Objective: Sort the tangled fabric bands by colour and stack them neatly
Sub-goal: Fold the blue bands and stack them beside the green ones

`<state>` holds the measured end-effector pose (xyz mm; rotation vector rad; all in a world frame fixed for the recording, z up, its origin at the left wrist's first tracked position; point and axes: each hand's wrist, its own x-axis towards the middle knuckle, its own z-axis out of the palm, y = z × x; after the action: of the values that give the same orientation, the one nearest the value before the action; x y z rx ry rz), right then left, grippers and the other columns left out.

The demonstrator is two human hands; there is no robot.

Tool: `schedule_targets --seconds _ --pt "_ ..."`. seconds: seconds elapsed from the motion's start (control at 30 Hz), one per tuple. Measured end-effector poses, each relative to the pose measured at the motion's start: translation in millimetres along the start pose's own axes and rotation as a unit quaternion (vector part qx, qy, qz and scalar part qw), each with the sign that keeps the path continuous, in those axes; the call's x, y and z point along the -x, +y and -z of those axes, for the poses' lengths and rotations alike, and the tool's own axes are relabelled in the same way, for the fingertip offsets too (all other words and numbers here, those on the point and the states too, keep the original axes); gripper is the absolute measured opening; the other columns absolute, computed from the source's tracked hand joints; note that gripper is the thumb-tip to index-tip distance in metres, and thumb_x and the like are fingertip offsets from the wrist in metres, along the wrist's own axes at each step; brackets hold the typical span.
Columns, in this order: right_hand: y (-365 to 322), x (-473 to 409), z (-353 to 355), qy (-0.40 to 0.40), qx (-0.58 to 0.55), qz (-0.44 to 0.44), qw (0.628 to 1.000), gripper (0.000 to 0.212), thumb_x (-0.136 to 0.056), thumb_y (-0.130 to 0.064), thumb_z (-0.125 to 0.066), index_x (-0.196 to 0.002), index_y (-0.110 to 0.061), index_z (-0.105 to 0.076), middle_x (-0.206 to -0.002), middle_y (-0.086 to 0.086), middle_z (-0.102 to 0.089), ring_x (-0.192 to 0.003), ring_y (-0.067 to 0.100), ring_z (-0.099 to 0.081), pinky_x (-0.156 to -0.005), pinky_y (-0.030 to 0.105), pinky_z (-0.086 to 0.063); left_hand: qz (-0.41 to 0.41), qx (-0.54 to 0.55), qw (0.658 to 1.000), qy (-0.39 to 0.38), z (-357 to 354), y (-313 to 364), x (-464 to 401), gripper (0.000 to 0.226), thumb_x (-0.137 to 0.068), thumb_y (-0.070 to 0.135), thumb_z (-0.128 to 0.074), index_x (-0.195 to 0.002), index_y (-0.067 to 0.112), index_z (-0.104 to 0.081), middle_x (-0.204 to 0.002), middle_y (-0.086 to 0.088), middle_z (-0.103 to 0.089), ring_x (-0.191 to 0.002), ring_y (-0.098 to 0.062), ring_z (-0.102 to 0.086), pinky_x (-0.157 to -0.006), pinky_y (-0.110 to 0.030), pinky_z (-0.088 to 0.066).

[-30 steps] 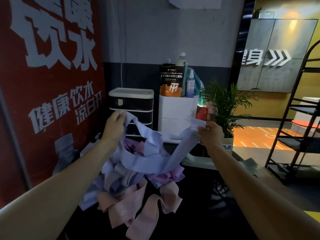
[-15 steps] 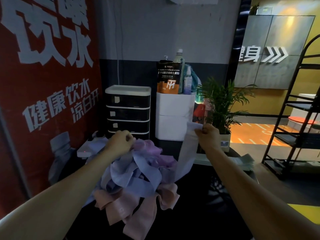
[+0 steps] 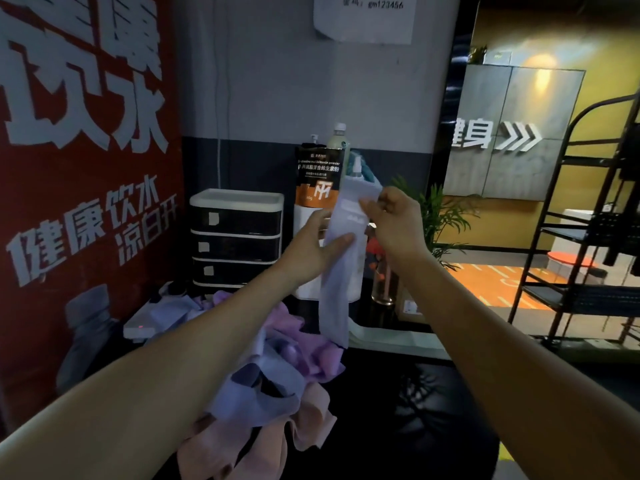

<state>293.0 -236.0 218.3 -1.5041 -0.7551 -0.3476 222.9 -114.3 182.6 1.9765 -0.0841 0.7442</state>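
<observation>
A pale lavender-blue fabric band (image 3: 341, 271) hangs straight down in front of me, free of the heap. My right hand (image 3: 391, 225) pinches its top end. My left hand (image 3: 313, 245) grips the band a little lower, thumb across its front. Below lies the tangled pile on the dark table: lavender-blue bands (image 3: 263, 389), purple bands (image 3: 304, 344) and pink bands (image 3: 304, 427) mixed together. My left forearm covers part of the pile.
A black-and-white drawer unit (image 3: 236, 239) and a white box (image 3: 304, 216) with a supplement bag (image 3: 317, 174) and bottles stand at the back. A potted plant (image 3: 440, 216) and white tray (image 3: 391, 341) are right of the pile. A black metal rack (image 3: 588, 237) stands far right.
My right hand lifted the lavender-blue band up out of the pile. My left hand left the heap and rose to take hold of the same band below the right hand.
</observation>
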Motion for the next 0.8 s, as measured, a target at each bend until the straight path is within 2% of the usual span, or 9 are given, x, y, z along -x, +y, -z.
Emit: schedule_targets --seconds 0.03,0.1,0.17,0.23,0.37,0.47,0.57,0.67,0.8 --pt "-4 -2 2 0.002 -0.005 0.007 1.0 0.013 -0.09 -0.008 -0.058 -0.079 -0.001 -0.055 -0.081 0.021 -0.054 -0.072 0.023 -0.054 -0.051 0.019 -0.048 -0.019 0.009 1.0 -0.001 -4 5 -3 0.05 -0.09 0.029 -0.06 -0.133 0.012 -0.043 -0.127 -0.003 -0.057 -0.114 -0.014 -0.055 -0.092 -0.025 -0.048" --pt "-6 -4 9 0.016 0.009 0.018 1.0 0.023 -0.088 -0.013 -0.06 -0.079 0.007 -0.054 -0.08 0.028 -0.055 -0.068 0.029 -0.053 -0.053 0.03 -0.049 -0.03 0.018 0.999 0.013 -12 13 -6 0.038 -0.093 0.022 -0.055 -0.128 0.007 -0.048 -0.121 -0.009 -0.061 -0.104 -0.015 -0.059 -0.085 -0.023 -0.049" --pt "-4 -2 19 0.019 0.034 0.011 0.999 0.031 -0.087 -0.021 -0.062 -0.079 0.009 -0.055 -0.075 0.025 -0.056 -0.066 0.032 -0.052 -0.059 0.04 -0.046 -0.032 0.026 0.999 0.019 -18 16 -5 0.027 -0.095 0.014 -0.052 -0.118 0.002 -0.054 -0.112 -0.018 -0.064 -0.096 -0.021 -0.06 -0.082 -0.03 -0.049" --pt "-2 2 32 0.017 0.046 -0.014 0.999 0.03 -0.088 -0.023 -0.062 -0.073 0.002 -0.056 -0.066 0.013 -0.051 -0.06 0.023 -0.047 -0.057 0.031 -0.04 -0.031 0.006 1.0 0.002 -23 13 -4 0.02 -0.095 0.013 -0.051 -0.111 0.003 -0.057 -0.107 -0.022 -0.064 -0.092 -0.025 -0.059 -0.08 -0.036 -0.047" --pt "0 12 56 0.004 0.04 -0.026 0.999 0.01 -0.089 -0.013 -0.061 -0.085 -0.005 -0.067 -0.072 0.001 -0.06 -0.061 0.01 -0.053 -0.055 0.013 -0.043 -0.012 -0.01 0.999 -0.04 -34 9 3 0.008 -0.096 0.013 -0.049 -0.1 0.01 -0.055 -0.092 -0.006 -0.062 -0.085 -0.018 -0.055 -0.074 -0.028 -0.043" --pt "9 15 71 0.017 0.051 -0.04 0.998 0.014 -0.087 -0.011 -0.063 -0.073 -0.014 -0.065 -0.071 0.001 -0.062 -0.067 0.016 -0.056 -0.065 0.028 -0.047 0.013 0.035 0.995 -0.087 -43 7 14 0.002 -0.093 0.015 -0.054 -0.095 0.014 -0.056 -0.085 0.005 -0.062 -0.077 -0.006 -0.057 -0.068 -0.016 -0.045" --pt "24 17 89 0.079 0.044 -0.083 0.992 0.024 -0.084 -0.009 -0.062 -0.064 -0.021 -0.061 -0.063 -0.001 -0.057 -0.062 0.019 -0.053 -0.067 0.037 -0.046 0.053 0.068 0.981 -0.174 -50 -9 28 0.012 -0.082 0.008 -0.068 -0.088 0.015 -0.059 -0.084 -0.002 -0.062 -0.074 -0.008 -0.057 -0.07 -0.02 -0.046" --pt "44 26 109 0.121 0.04 -0.134 0.983 0.024 -0.084 -0.007 -0.06 -0.062 -0.018 -0.06 -0.062 0.005 -0.055 -0.062 0.023 -0.051 -0.065 0.038 -0.045 0.096 -0.006 0.96 -0.264 -54 -39 44 0.02 -0.077 0.002 -0.072 -0.082 0.019 -0.064 -0.077 -0.004 -0.057 -0.069 -0.011 -0.049 -0.067 -0.023 -0.041" --pt "75 37 134 0.197 0.008 -0.211 0.957 0.023 -0.088 -0.009 -0.058 -0.066 -0.016 -0.056 -0.065 0.009 -0.054 -0.056 0.02 -0.051 -0.055 0.029 -0.046 0.128 -0.123 0.932 -0.315 -56 -83 60 0.029 -0.083 -0.003 -0.061 -0.074 0.025 -0.062 -0.076 0.008 -0.062 -0.065 0.007 -0.053 -0.072 -0.013 -0.041"
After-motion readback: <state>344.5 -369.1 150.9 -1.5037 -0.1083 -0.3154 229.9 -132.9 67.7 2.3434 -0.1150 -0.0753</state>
